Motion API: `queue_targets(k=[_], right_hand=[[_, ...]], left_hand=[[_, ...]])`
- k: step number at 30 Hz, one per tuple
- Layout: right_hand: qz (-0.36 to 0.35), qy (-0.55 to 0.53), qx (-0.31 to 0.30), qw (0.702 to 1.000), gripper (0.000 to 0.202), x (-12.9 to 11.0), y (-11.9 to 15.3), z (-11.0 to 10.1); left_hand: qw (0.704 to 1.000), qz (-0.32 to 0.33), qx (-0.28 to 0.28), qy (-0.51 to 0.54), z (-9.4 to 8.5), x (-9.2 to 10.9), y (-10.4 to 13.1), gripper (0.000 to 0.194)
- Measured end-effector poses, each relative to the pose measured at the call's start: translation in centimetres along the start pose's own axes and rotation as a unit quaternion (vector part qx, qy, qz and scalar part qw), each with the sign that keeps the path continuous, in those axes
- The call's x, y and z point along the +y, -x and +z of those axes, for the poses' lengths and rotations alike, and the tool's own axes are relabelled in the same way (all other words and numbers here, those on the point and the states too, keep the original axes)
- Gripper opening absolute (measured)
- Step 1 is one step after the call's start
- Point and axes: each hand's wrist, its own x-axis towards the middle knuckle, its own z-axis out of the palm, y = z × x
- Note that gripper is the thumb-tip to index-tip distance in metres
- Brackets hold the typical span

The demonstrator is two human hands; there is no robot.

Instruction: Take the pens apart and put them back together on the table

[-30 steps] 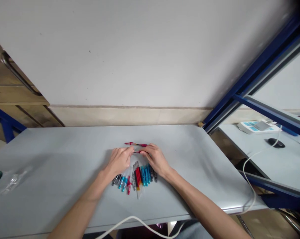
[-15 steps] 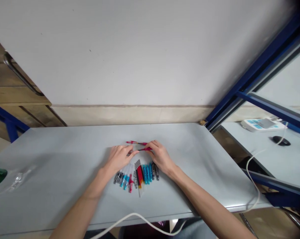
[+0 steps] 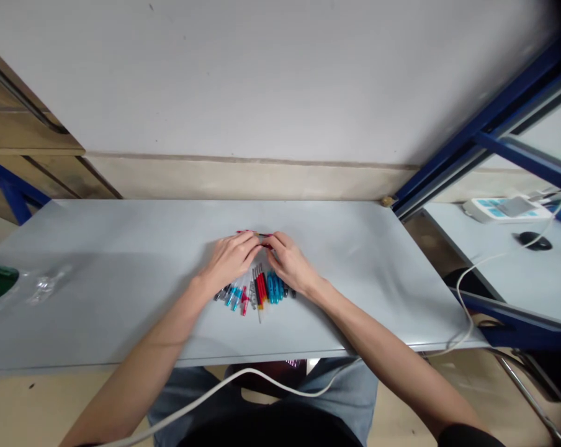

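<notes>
Over the table, my left hand and my right hand meet fingertip to fingertip. Both are closed on a pen with a dark and red body, mostly covered by the fingers. Just beyond them lies another red and dark pen, in parts or whole, its red tip showing past my left fingers. On the near side, loose pen parts form a row: clear barrels with black, blue and red ends, ink refills in black and red, blue grip pieces, and dark pieces partly under my right hand.
The grey table runs back to a pale wall. At the left lies a clear plastic bag with a green patch. A white cable crosses before my lap. A side table at right holds a black mouse and a white device.
My hands have come together, and less of the pen between them shows. The view has tipped downward, so my lap and the table's front edge are more visible. The row of parts looks unmoved.
</notes>
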Motion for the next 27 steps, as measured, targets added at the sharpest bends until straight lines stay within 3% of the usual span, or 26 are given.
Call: queue_targets(k=[5, 11, 14, 17, 19, 21, 25, 27], right_hand=[[0.023, 0.01, 0.027, 0.999, 0.022, 1.0, -0.1, -0.8], [0.074, -0.003, 0.123, 0.99, 0.024, 1.5, 0.1, -3.7], [0.097, -0.032, 0.057, 0.993, 0.036, 0.2, 0.4, -3.6], [0.026, -0.065, -0.062, 0.996, 0.035, -1.6, 0.7, -2.5], [-0.027, -0.085, -0.11, 0.99, 0.027, -2.5, 0.9, -1.8], [-0.037, -0.103, -0.136, 0.985, 0.026, -3.1, 1.1, -1.4], [0.01, -0.134, -0.169, 0.976, 0.016, -3.4, 1.2, -1.2], [-0.006, -0.149, -0.171, 0.974, 0.012, -3.2, 1.1, -1.1]], left_hand=[[1.0, -0.02, 0.01, 0.011, -0.3, -0.6, -0.1, 0.025], [0.99, -0.104, 0.085, 0.039, -0.8, -3.2, 0.1, 0.025], [0.987, -0.118, 0.091, 0.055, -0.5, -3.7, 0.2, 0.025], [0.987, -0.108, 0.077, 0.096, -0.1, -3.2, 0.1, 0.025], [0.986, -0.1, 0.068, 0.118, 0.1, -2.6, 0.1, 0.024], [0.985, -0.096, 0.062, 0.125, 0.2, -1.9, 0.0, 0.023], [0.985, -0.101, 0.063, 0.127, 0.5, -0.7, 0.0, 0.023], [0.986, -0.105, 0.058, 0.12, 0.6, -0.3, 0.0, 0.022]])
